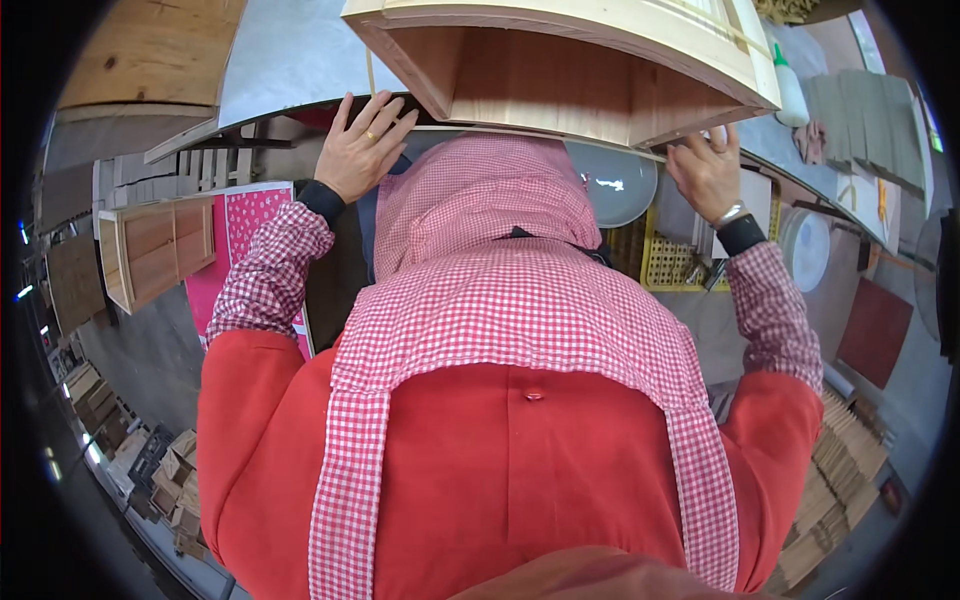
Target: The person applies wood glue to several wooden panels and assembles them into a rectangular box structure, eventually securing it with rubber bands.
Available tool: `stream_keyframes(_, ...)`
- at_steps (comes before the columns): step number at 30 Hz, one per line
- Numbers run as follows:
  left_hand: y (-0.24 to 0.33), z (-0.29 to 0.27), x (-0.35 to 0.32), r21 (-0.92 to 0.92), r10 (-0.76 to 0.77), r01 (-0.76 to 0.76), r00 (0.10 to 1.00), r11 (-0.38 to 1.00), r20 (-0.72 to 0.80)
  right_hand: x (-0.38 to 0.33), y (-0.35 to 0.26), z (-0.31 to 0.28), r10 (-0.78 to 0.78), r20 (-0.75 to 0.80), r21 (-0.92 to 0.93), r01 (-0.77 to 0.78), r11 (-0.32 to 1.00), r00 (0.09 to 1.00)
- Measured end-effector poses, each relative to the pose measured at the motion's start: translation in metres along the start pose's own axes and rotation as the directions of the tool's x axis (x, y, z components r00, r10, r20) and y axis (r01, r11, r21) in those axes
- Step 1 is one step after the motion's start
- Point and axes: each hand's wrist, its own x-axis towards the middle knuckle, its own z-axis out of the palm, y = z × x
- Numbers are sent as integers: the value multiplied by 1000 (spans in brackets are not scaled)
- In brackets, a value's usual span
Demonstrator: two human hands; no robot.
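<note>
An open-fronted pale wooden box [545, 85] lies on the table's near edge, its hollow side facing me. My left hand [368, 150] is at the table edge by the box's left corner, fingers spread and holding nothing, with a ring on one finger. A narrow yellowish strip stands just behind its fingertips. My right hand [708, 172] is at the box's lower right corner, fingers bent up against the wood. Its thumb is close to the end of a thin pale strip along the box's lower edge. The fingertips are partly hidden.
A white glue bottle with a green cap [788, 88] and a stack of grey-green sheets [862, 128] are right of the box. Below the table are a round grey basin [612, 188] and a yellow crate [672, 265]. Another wooden box [160, 248] stands at left.
</note>
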Motion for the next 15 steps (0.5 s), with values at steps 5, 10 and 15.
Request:
stream_keyframes(5,-8,7,15,-31,-38,36,996,999,-77,32,20,17,181,-38,-72,-183,980,983)
stream_keyframes(10,-4,-22,42,-217,16,-10,1000,976,27,54,21,3,25,-326,193,41,980,945)
stream_keyframes(15,11,-102,69,-443,-80,-96,929,891,-361,65,8,-19,292,-394,467,-84,880,871)
